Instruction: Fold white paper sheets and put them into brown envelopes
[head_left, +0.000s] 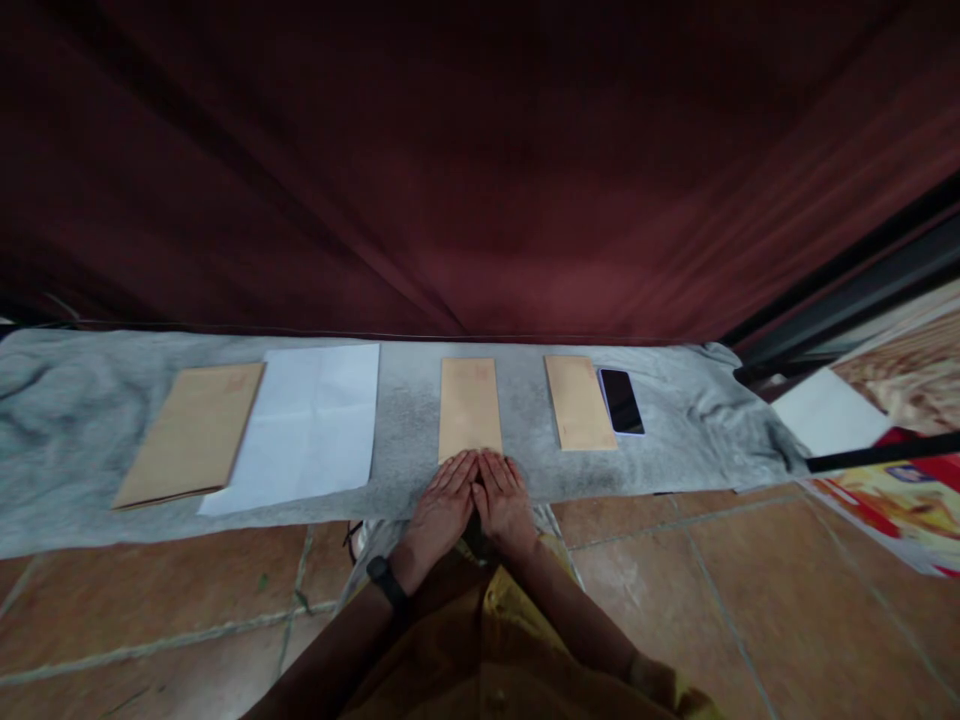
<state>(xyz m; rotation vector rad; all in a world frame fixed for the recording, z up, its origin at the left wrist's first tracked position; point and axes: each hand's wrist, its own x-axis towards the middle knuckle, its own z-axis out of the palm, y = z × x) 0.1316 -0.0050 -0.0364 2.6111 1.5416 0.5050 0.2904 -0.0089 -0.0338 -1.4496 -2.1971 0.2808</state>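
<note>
A small brown envelope (470, 405) lies flat on the grey cloth in front of me. My left hand (446, 502), with a dark watch on its wrist, rests fingers outstretched at the envelope's near edge. Beside it my right hand (505, 503) lies flat too, its fingertips at the same edge and meeting those of the left. Neither hand grasps anything. To the right is another brown envelope (581, 403), with a phone (622, 402) against its right side. On the left a larger brown envelope (191, 430) overlaps a creased white sheet of paper (311, 420).
The grey cloth (409, 440) covers a long narrow surface. A dark red curtain (465, 200) hangs behind it. At the right stand dark metal bars (862, 290), with a printed red and yellow box (900, 495) by them. Below is a tiled floor (660, 560).
</note>
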